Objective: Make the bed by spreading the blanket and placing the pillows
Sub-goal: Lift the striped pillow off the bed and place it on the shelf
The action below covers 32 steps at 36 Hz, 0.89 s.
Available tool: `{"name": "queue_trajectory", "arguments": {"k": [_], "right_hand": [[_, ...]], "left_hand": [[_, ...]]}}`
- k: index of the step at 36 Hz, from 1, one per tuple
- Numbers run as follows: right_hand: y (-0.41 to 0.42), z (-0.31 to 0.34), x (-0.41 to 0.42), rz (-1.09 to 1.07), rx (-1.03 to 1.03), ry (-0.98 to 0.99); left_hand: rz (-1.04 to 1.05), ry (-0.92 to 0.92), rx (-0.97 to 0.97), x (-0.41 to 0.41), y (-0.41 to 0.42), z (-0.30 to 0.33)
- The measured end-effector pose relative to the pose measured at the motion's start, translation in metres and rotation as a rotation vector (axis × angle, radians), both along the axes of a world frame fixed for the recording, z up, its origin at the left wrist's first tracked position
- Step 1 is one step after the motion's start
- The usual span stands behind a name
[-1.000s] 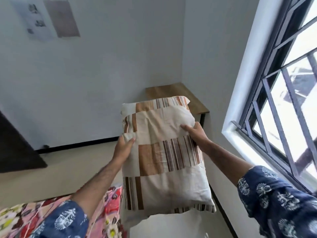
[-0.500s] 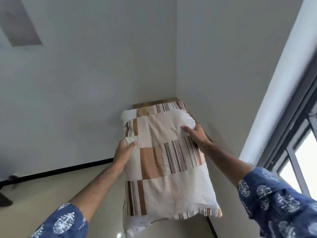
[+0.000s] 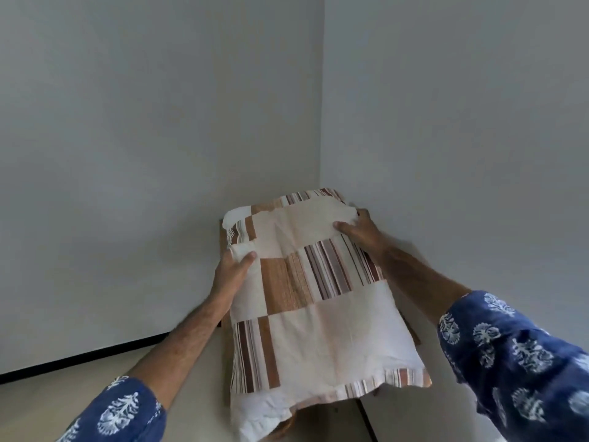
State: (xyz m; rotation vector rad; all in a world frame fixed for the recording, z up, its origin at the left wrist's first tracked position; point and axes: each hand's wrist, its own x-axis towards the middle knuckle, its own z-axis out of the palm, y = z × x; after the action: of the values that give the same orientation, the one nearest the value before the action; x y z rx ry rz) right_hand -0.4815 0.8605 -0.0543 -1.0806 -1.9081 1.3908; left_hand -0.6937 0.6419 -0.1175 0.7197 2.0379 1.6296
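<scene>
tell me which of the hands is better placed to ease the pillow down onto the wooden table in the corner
The right hand, probably. It grips the pillow at its far top edge, next to the wall corner, above the wooden table. The left hand pinches the side lower down, so it would mostly steady.

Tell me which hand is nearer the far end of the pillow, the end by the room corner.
Right. The right hand grips the pillow on its right edge close to that far end; the left hand grips the left edge, lower down, nearer the person.

Matt, creased cloth pillow.
</scene>
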Motion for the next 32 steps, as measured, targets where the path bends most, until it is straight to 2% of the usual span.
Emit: {"name": "queue_trajectory", "arguments": {"k": [5,13,19,23,27,29,32], "right_hand": [[0.056,0.001,-0.05,-0.032,0.016,-0.102],[0.129,-0.019,-0.116,0.017,0.162,-0.291],[0.176,-0.061,-0.141,0.014,0.253,-0.603],[0.185,-0.109,-0.14,0.098,0.44,-0.774],[0.176,-0.149,-0.137,0.266,0.575,-0.771],[0.176,-0.168,-0.134,0.278,0.608,-0.761],[0.178,-0.181,-0.132,0.266,0.588,-0.748]], "left_hand": [[-0.11,0.002,0.006,-0.048,0.067,-0.002],[-0.13,-0.043,-0.176,-0.106,0.145,-0.051],[-0.184,-0.022,-0.292,-0.122,0.188,-0.084],[-0.211,0.124,-0.402,-0.122,0.211,-0.103],[-0.157,0.257,-0.52,-0.107,0.218,-0.111],[-0.135,0.367,-0.665,-0.097,0.215,-0.118],[-0.121,0.448,-0.753,-0.091,0.211,-0.134]]}}
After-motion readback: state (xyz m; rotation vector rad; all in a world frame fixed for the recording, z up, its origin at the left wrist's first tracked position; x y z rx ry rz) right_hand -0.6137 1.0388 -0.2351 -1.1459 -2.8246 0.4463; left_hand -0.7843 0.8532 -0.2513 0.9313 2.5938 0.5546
